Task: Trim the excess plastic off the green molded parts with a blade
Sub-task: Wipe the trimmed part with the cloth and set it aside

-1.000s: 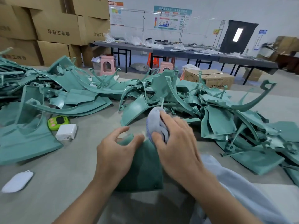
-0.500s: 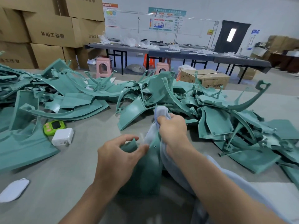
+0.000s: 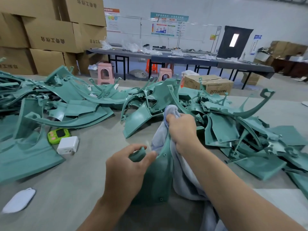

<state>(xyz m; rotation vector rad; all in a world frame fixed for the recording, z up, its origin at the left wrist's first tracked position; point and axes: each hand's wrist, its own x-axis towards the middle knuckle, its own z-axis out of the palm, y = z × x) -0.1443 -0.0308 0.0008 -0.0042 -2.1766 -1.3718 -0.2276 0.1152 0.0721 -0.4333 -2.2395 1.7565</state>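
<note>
A green molded part (image 3: pixel 156 174) stands on edge in front of me on the grey table (image 3: pixel 70 189). My left hand (image 3: pixel 126 170) grips its near left edge, thumb and fingers curled round a raised flange. My right hand (image 3: pixel 181 130) holds a pale blue cloth (image 3: pixel 171 110) bunched at the top of the part; the cloth hangs down the part's right side. No blade shows in either hand. A big heap of green molded parts (image 3: pixel 208 114) lies across the table behind.
A green gadget (image 3: pixel 58 135) and a white charger (image 3: pixel 68 145) lie at the left, a white mask (image 3: pixel 18 200) near the front left edge. Cardboard boxes (image 3: pixel 50 35) are stacked at back left. Pink stools (image 3: pixel 105 72) and long tables (image 3: pixel 183 57) stand beyond.
My right hand has lifted the cloth upward and away along the part's top edge. The part has been tilted from lying flat up onto its edge. My left hand keeps its grip.
</note>
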